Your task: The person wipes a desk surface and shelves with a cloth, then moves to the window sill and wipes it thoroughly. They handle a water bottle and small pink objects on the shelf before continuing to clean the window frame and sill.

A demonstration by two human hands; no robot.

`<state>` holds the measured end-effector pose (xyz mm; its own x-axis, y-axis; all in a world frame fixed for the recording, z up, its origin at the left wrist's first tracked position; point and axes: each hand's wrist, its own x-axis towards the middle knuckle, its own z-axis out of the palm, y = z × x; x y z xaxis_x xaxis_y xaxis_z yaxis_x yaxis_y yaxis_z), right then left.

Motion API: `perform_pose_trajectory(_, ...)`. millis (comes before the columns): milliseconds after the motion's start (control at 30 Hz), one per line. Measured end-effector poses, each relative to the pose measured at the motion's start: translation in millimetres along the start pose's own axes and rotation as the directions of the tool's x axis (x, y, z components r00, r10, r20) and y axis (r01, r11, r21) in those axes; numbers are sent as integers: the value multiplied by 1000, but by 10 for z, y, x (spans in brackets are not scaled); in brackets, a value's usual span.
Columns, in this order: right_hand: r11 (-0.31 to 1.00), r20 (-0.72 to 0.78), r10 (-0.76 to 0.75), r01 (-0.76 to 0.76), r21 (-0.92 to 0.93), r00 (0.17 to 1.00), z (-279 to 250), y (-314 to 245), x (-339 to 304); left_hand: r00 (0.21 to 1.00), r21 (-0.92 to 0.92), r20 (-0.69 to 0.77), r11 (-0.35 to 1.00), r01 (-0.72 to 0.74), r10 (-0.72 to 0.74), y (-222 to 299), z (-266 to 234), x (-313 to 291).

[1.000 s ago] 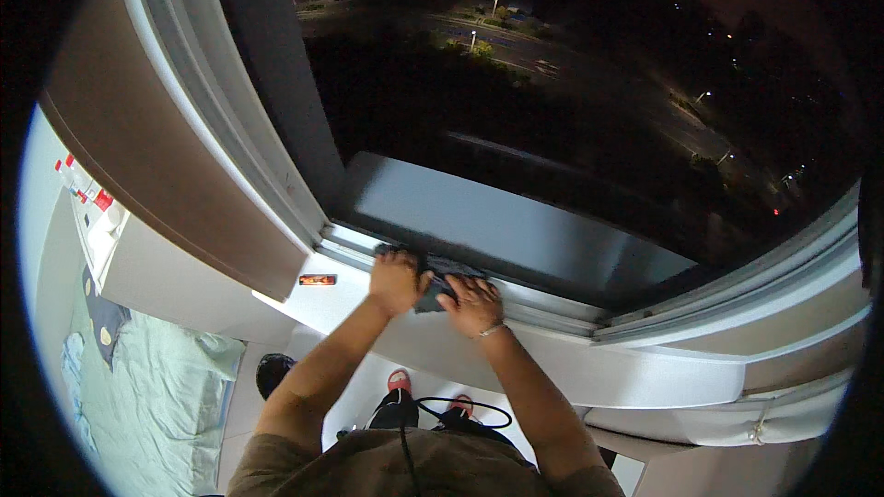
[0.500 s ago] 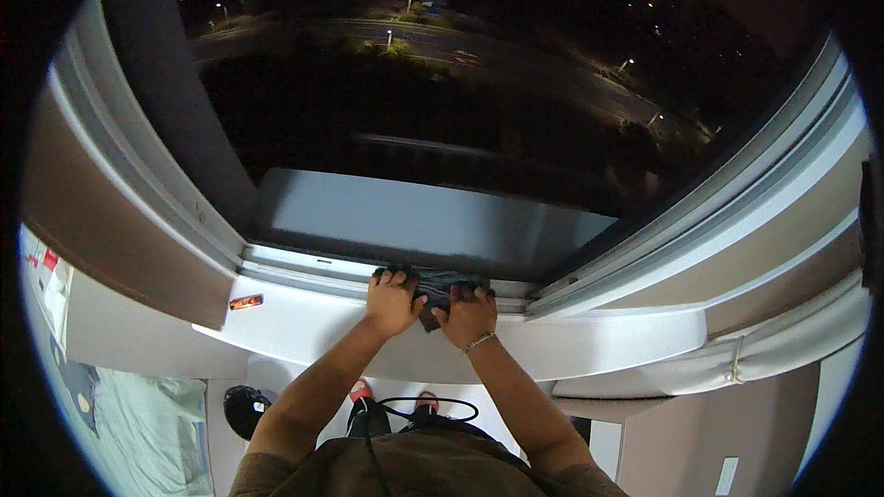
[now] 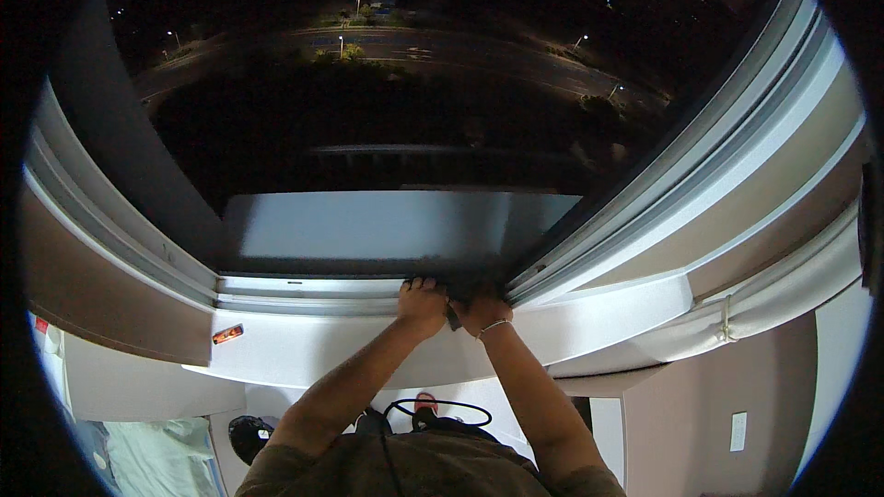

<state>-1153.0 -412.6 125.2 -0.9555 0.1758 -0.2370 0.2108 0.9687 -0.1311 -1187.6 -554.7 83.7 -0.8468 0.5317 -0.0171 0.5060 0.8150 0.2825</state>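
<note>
A dark cloth [image 3: 453,319] is bunched on the bottom track [image 3: 313,302] of a window, near the track's right corner. My left hand [image 3: 423,306] has its fingers curled over the rail, closed on the cloth's left side. Close beside it, my right hand [image 3: 482,312] with a bracelet at the wrist is closed on the cloth's right side. Its fingertips sink into the dark area and are hard to see. Most of the cloth is covered by the two hands.
A white sill [image 3: 304,342] runs below the track, with an orange and black packet [image 3: 227,334] at left. Side frames [image 3: 681,166] rise at both ends. Beyond lie a pale ledge [image 3: 368,225] and a lit night road. A tied curtain [image 3: 709,331] hangs right.
Both hands and the cloth have slid right along the track, into its right corner. The hands are now closer together and less cloth shows. The view has shifted slightly.
</note>
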Motion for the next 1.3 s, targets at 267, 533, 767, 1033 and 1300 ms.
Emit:
perform_pose_trajectory(267, 982, 3, -183, 183, -46, 983, 330, 206, 289, 998, 15, -45, 999, 52, -51, 88, 39, -48)
perform_pose_trajectory(533, 1000, 220, 6, -3, -16, 976, -22, 15, 272, 984, -95, -151, 992, 86, -100, -188, 106, -209)
perform_pose_trajectory(767, 983, -98, -165, 172, 65, 981, 292, 26, 366, 950, -139, -265, 981, 134, -167, -405, 126, -229)
perform_pose_trajectory(1033, 937, -354, -273, 331, 112, 894, 430, 107, 96, 862, -216, -500, 976, -25, -89, -448, 5, -452)
perform_pose_trajectory(1300, 933, -201, -319, 345, 107, 926, 144, 245, -375, 896, -113, -416, 987, 116, -153, -10, -139, -777)
